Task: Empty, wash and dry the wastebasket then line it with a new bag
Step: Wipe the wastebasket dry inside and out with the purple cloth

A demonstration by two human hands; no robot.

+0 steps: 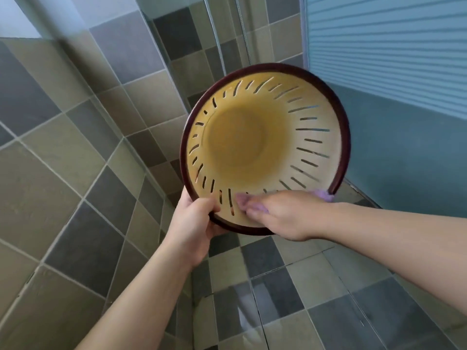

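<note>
The basket (265, 150) is held up in the middle of the frame, tipped so its mouth faces the camera, clear of the floor (316, 299) below. It is a round, tapering tub of yellowish plastic with a dark maroon rim; narrow slots run up its wall in a ring, and the bottom is solid and plain.

The left hand (194, 223) grips the rim at the lower left, thumb curled inside against the slotted wall and fingers wrapped behind. The right hand (283, 213), at the lower middle of the frame, lies inside the lower wall with its fingers bent over a lilac cloth (326, 194), pressing it to the plastic; cloth shows at the fingertips and again behind the wrist by the rim.

Judging by the one-handed hold at the edge, the basket is light. It looks stiff enough to keep its shape, though the thin slotted wall would likely flex under a hard push. If wet, the smooth plastic could be slippery, so the thicker rim is the sound place to hold. The slots may catch the cloth and hide drops of water. The cloth is soft and folds to the curve.

Matte grey and beige tiles (75, 160) cover the wall at left.
</note>
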